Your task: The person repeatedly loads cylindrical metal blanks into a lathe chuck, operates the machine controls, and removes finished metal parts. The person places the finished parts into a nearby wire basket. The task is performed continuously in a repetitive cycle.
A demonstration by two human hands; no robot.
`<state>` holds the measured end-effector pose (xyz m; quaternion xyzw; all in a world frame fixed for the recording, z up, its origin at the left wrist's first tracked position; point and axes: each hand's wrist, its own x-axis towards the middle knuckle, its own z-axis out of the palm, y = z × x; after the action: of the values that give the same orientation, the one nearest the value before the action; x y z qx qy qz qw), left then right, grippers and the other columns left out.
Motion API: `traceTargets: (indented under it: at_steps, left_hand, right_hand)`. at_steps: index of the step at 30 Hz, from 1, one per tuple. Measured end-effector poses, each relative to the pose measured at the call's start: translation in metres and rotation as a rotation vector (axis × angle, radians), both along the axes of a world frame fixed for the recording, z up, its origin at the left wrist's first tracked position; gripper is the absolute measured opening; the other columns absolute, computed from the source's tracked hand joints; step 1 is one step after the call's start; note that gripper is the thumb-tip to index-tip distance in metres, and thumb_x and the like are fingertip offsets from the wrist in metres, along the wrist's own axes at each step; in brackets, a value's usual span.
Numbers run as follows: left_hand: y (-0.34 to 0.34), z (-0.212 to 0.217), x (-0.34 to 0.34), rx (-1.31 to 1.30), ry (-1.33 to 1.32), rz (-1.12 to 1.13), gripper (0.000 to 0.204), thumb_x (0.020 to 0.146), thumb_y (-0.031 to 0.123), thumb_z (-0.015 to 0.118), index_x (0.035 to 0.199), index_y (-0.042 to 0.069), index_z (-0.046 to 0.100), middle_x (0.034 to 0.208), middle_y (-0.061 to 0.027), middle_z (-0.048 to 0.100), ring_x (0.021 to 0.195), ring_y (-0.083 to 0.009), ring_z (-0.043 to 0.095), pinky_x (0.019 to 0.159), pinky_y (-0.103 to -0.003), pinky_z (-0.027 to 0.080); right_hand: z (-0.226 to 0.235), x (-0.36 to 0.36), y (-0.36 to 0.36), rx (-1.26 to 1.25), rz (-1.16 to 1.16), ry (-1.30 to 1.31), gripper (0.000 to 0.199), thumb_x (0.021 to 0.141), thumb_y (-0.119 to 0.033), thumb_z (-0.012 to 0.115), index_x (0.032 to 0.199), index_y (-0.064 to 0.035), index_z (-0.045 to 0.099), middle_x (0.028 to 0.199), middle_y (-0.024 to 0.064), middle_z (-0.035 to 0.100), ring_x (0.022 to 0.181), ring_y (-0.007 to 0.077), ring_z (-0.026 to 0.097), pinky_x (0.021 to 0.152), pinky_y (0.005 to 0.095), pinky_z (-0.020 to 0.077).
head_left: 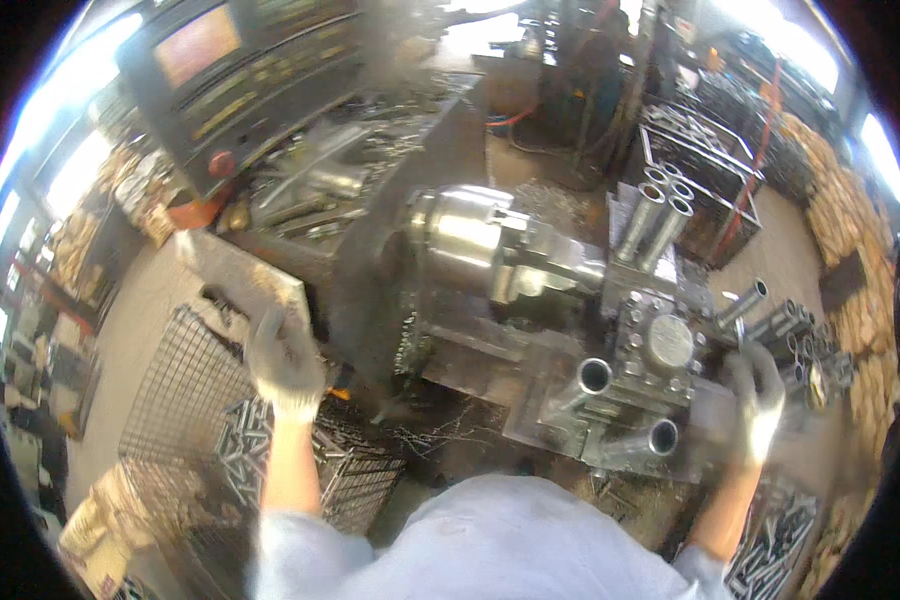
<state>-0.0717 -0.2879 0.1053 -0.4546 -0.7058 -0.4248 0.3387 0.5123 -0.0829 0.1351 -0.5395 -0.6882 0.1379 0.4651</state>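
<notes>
My left hand (286, 358), in a pale work glove, is beside the lower corner of a flat metal plate (245, 268) on the lathe's left side. Its fingers are smeared by motion, so their grip does not show. On the right, my gloved right hand (754, 388) is closed around a short lever (739, 328) beside the tool post (660, 345). Between my hands is the lathe's shiny round chuck (468, 228). Two metal tubes, an upright tube (582, 386) and a tilted tube (640, 442), rest on the machine nearest my body.
More tubes (654, 222) stand behind the tool post, and several others (800, 330) are beyond my right hand. A wire basket (185, 365) stands at left, with small metal rods (245, 445) near it. Loose metal parts (778, 540) lie at lower right. A wire crate (695, 160) stands farther back.
</notes>
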Motion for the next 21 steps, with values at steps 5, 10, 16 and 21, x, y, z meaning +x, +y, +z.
traceTargets:
  at_steps: [5, 10, 16, 21]
  left_hand:
    - [0.116, 0.131, -0.074, -0.393, 0.145, 0.244, 0.049, 0.102, 0.022, 0.061, 0.147, 0.005, 0.053, 0.107, -0.0234, 0.076, 0.096, -0.0416, 0.075, 0.087, -0.05, 0.058]
    - [0.172, 0.174, -0.135, -0.945, -0.241, 0.394, 0.117, 0.094, 0.081, 0.049, 0.172, 0.002, 0.01, 0.143, -0.0306, 0.064, 0.132, -0.0379, 0.066, 0.113, -0.045, 0.049]
    - [0.117, 0.119, -0.035, 0.085, 0.371, -0.005, 0.053, 0.106, 0.03, 0.066, 0.147, -0.002, 0.057, 0.127, -0.0281, 0.073, 0.105, -0.0416, 0.077, 0.086, -0.049, 0.064]
    - [-0.033, -0.081, 0.165, -0.296, -0.222, -0.435, 0.028, 0.086, 0.002, 0.077, 0.113, -0.004, 0.076, 0.101, -0.0242, 0.078, 0.093, -0.0381, 0.079, 0.082, -0.044, 0.064]
  right_hand:
    - [-0.063, 0.034, -0.067, -0.039, -0.135, -0.012, 0.033, 0.098, -0.016, 0.073, 0.124, 0.0062, 0.072, 0.115, 0.0131, 0.077, 0.101, 0.0203, 0.07, 0.095, 0.0339, 0.0551]
    - [-0.072, 0.051, -0.125, -0.204, -0.17, 0.058, 0.029, 0.095, -0.01, 0.07, 0.12, 0.0051, 0.074, 0.11, 0.0118, 0.079, 0.101, 0.0194, 0.071, 0.095, 0.0349, 0.0555]
    - [-0.075, 0.051, -0.156, -0.263, -0.152, 0.093, 0.027, 0.092, -0.006, 0.072, 0.117, 0.0041, 0.075, 0.101, 0.01, 0.08, 0.093, 0.0139, 0.072, 0.087, 0.0291, 0.0565]
    - [-0.106, 0.043, -0.147, -0.441, 0.057, 0.176, 0.046, 0.085, -0.007, 0.074, 0.13, 0.0021, 0.07, 0.11, 0.0135, 0.079, 0.093, 0.0154, 0.073, 0.087, 0.0299, 0.0575]
